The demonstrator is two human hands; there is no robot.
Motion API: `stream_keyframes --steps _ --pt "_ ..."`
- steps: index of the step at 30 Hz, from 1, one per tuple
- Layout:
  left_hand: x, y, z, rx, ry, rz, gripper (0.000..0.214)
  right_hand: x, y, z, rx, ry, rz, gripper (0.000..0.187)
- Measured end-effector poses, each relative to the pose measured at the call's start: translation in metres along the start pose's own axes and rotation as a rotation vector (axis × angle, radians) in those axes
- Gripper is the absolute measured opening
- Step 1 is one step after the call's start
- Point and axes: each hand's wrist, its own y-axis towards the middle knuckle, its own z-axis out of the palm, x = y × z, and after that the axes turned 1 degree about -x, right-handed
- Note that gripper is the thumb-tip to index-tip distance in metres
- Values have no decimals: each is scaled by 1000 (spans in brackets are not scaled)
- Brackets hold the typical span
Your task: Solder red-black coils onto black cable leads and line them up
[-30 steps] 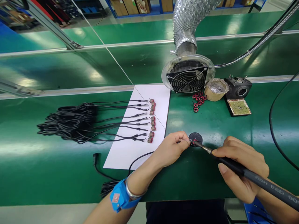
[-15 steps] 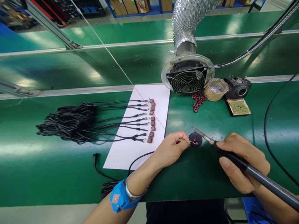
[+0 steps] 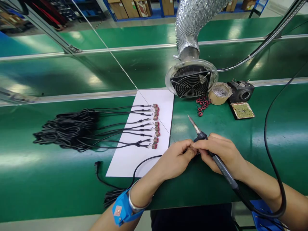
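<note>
My left hand (image 3: 176, 158) is closed in a pinch above the green bench, wearing a blue wrist strap (image 3: 124, 207). A black cable (image 3: 141, 163) runs up behind that wrist into the hand; its end is hidden by the fingers. In my right hand (image 3: 222, 154) is a soldering iron (image 3: 222, 170), its bare metal tip pointing up and left, away from the fingers. Right thumb and fingertips meet the left fingertips, and whatever lies between them is too small to make out. Thin solder wire (image 3: 122, 67) slants down from the upper left toward my left hand.
White paper (image 3: 120, 166) carries several cable ends beside small reddish cylindrical parts (image 3: 154, 146). Left of it lies a bundle of black cables (image 3: 64, 130). A fume fan (image 3: 191, 84) hangs over red-black parts (image 3: 203, 102), a round tub (image 3: 220, 93) and an iron stand with sponge (image 3: 242, 110).
My right hand has moved left to meet my left fingertips, and the iron has swung more upright. The black disc with a red part is now covered by the hands.
</note>
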Motion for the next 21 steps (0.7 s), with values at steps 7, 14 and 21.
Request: stream_keyframes --steps 7,14,21 --pt "1 -3 0 -12 96 47 28 1 -2 -1 3 -3 7 32" --pt "-1 -3 1 -14 104 49 26 -2 -4 3 7 -47 -38 31" --pt "-2 -5 2 -59 146 80 23 -1 -8 0 29 -79 -22 37"
